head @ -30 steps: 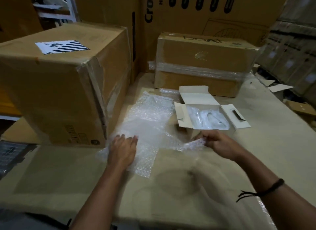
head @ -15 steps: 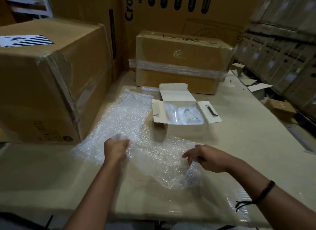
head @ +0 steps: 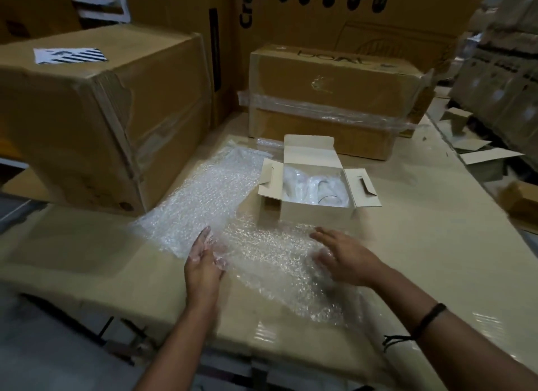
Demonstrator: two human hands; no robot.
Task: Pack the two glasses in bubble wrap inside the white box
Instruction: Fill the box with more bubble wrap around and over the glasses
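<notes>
while your right hand [head: 346, 259] lies flat, fingers released, on the bubble wrap [head: 262, 245] | left hand [head: 203, 262] fingertips veiled by film, grasp unclear | wrap clear, dimpled, crinkled, mid-frame, long axis upper centre to lower right | white box [head: 314, 216] cardboard, flaps open, just above

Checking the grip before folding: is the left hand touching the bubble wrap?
Touching. Head view: the left hand pinches the bubble wrap, which drapes over its fingers.
</notes>
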